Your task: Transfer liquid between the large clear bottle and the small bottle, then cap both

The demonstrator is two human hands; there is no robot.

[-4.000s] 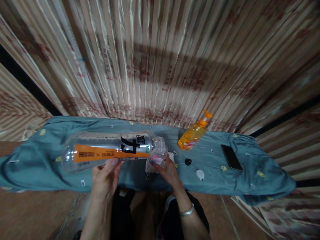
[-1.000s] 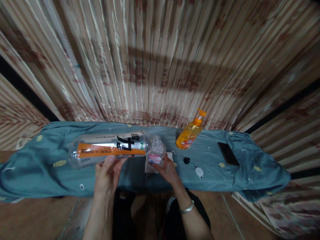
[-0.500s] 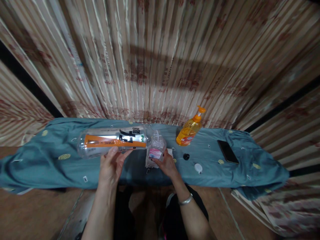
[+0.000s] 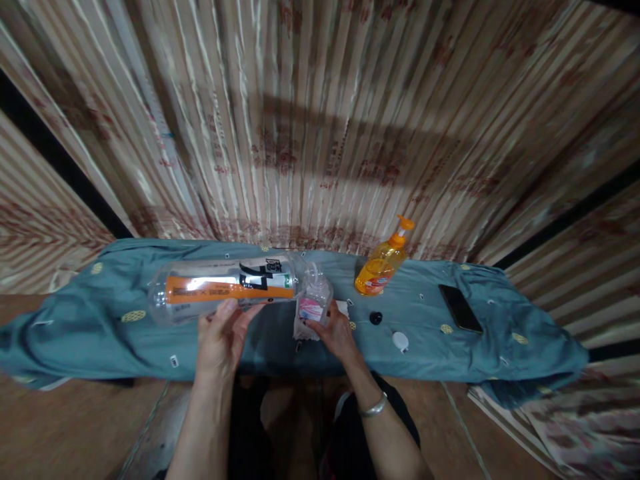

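Observation:
A large clear bottle (image 4: 225,290) with an orange and black label lies sideways, its neck pointing right. My left hand (image 4: 223,333) holds it from below, thumb and fingers against its side. Its mouth meets the top of a smaller clear bottle (image 4: 313,300) with a pink label, which stands on a white cloth (image 4: 305,331). My right hand (image 4: 334,328) is closed around the lower right side of that small bottle. Whether anything flows between the two bottles cannot be made out.
An orange pump bottle (image 4: 380,267) stands right of the small bottle. A black cap (image 4: 375,318), a white cap (image 4: 400,341) and a phone (image 4: 460,308) lie on the blue-green cloth cover (image 4: 425,360). A pleated curtain (image 4: 320,133) hangs behind.
The large bottle has turned a little about its length, showing more of the label's print, and its base sits slightly lower and further left. The view has shifted slightly.

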